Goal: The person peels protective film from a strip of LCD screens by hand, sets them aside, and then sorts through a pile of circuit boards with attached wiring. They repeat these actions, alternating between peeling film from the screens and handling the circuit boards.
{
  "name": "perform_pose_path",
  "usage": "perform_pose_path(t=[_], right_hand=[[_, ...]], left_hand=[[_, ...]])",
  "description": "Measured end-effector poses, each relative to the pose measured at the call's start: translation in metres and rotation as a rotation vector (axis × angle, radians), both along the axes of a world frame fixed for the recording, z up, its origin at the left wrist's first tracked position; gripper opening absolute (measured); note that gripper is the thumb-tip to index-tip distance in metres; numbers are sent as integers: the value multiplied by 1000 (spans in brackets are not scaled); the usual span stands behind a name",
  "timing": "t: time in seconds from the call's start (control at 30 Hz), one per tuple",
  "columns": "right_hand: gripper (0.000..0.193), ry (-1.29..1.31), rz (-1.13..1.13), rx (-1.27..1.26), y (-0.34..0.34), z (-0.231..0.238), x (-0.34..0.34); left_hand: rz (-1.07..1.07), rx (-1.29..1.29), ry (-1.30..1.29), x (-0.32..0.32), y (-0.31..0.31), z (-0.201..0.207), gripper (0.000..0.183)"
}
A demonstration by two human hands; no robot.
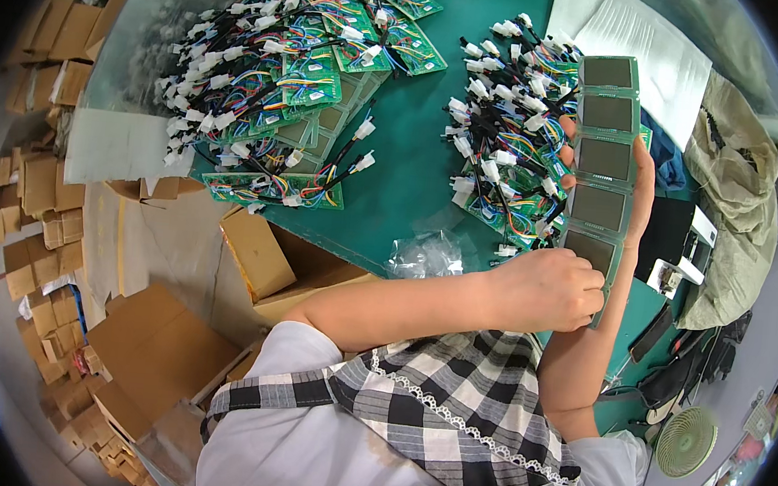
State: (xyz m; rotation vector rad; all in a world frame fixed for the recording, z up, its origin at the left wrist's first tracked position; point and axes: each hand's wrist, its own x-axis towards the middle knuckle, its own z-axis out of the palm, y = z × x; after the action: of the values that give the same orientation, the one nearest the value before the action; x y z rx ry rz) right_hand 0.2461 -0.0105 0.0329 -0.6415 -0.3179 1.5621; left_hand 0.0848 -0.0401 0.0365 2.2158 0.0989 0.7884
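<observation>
A long green circuit board strip (606,155) with several grey display screens in a row stands out in front of me at the right. My right hand (641,194) wraps around it from the right side, and its fingertips show along the strip's left edge. At the strip's near end, my left hand (557,288) is closed with bent fingers on the lower corner; the fingertips are partly hidden. Just left of the strip lies a pile of circuit boards with coloured wires and white connectors (506,152). Part of that pile is covered by the strip and my right fingers.
A larger heap of wired boards (266,60) fills the far left of the green table (405,153). Clear plastic bags (429,253) lie at the near edge. Cardboard boxes (161,353) stand at the left. White foam sheets (664,54), a grey-green sack (731,188) and a small fan (686,442) are at the right.
</observation>
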Motion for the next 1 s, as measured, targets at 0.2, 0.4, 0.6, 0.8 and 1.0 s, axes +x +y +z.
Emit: perform_pose_path(t=[0.2, 0.4, 0.6, 0.8, 1.0], right_hand=[[58, 42, 6, -5, -1, 1, 0], [60, 43, -61, -14, -5, -5, 12], [59, 54, -74, -46, 0, -11, 6], [64, 0, -91, -42, 0, -10, 9], [61, -11, -142, -59, 0, -9, 2]], left_hand=[[10, -2, 0, 2, -2, 0, 18], [-18, -42, -23, 12, -2, 1, 16], [67, -159, -34, -1, -7, -6, 39], [70, -155, -8, 9, -3, -7, 41], [14, -264, 66, 1, 2, -5, 25]])
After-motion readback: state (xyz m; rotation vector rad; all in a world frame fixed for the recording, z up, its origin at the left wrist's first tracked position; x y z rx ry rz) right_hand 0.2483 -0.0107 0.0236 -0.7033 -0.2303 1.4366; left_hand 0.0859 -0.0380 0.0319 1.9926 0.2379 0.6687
